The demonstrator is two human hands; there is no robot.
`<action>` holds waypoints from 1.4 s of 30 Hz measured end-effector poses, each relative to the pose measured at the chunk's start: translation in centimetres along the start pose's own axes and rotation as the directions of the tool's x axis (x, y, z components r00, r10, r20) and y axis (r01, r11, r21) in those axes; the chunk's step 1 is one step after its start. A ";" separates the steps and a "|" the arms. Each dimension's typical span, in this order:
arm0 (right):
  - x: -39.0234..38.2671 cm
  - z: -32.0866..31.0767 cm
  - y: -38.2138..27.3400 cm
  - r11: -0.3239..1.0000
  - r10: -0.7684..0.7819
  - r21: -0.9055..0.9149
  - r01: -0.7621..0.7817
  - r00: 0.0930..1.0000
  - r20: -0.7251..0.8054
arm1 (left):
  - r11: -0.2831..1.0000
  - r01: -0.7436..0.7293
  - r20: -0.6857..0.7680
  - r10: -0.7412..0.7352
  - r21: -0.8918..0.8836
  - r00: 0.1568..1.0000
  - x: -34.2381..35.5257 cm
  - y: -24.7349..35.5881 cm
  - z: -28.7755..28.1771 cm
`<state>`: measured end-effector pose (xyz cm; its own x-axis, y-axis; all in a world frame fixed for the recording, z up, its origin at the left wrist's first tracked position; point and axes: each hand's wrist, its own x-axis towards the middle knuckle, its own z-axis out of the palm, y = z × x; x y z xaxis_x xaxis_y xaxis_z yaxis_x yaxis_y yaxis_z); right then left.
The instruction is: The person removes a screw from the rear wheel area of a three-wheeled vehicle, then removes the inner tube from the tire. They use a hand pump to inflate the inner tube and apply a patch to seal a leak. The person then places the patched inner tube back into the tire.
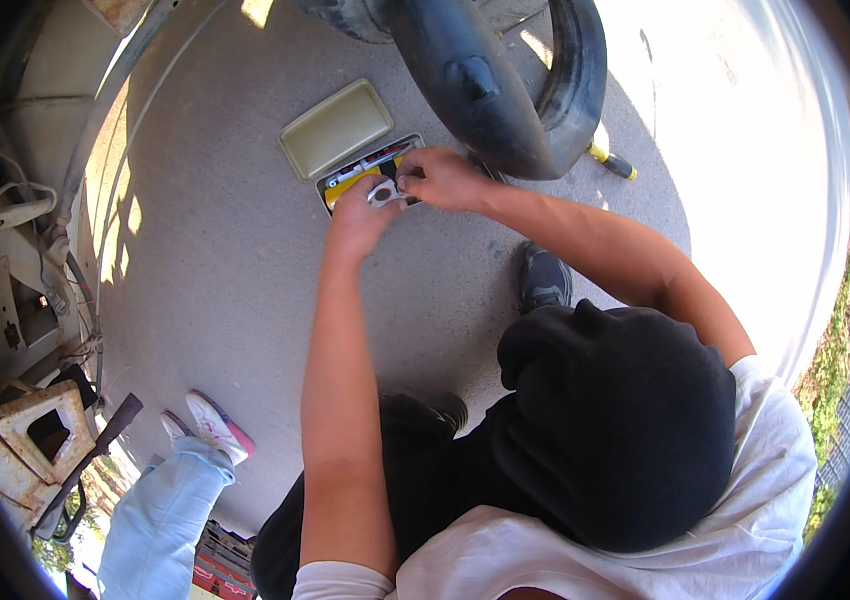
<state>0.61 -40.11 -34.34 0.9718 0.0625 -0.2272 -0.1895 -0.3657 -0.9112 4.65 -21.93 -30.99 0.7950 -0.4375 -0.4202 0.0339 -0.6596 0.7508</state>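
Observation:
My left hand (358, 216) pinches a small white piece with a dark round middle (381, 194), perhaps a tube patch. At its right edge, the closed fingers of my right hand (438, 178) meet it; their exact grip is partly hidden. Both hands are over an open shallow box (323, 190) on the ground. Inside lie something yellow (349, 188), a pale tube-like item (342, 181) and other small things partly covered by my hands. The box's beige lid (337, 129) rests just beyond it.
A large black inner tube (485, 88) looms beyond my right hand. Right of it lies a yellow-and-black handled tool (612, 160). Another person's leg in light blue trousers (167, 515) stands at lower left, near rusty machinery (40, 425). My black-clad knee (615, 430) rises at right.

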 end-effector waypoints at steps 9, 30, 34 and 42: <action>0.1 0.8 -0.8 0.690 0.291 0.653 -0.312 0.946 0.145 | 0.996 -0.008 -0.139 0.020 0.084 0.990 0.0 -0.6 3.1; -4.3 -0.1 0.4 0.937 -0.188 -0.244 0.250 0.949 0.251 | 0.835 -0.217 -0.270 0.392 0.506 0.879 -1.8 -3.8 3.7; -4.1 -0.5 1.8 0.925 -0.231 -0.200 0.324 0.895 0.382 | 0.868 -0.146 -0.315 0.323 0.474 0.892 -2.5 -4.4 3.7; -4.6 -0.8 5.2 0.972 -0.176 -0.103 0.213 0.942 0.285 | 0.801 -0.180 -0.150 0.317 0.571 0.936 -3.3 -3.3 4.6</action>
<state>-4.77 -43.06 -37.75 0.9091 0.3882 -0.1514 0.0374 -0.4378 -0.8983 -0.85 -21.13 -34.37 0.8462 -0.5271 -0.0785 -0.4617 -0.7986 0.3862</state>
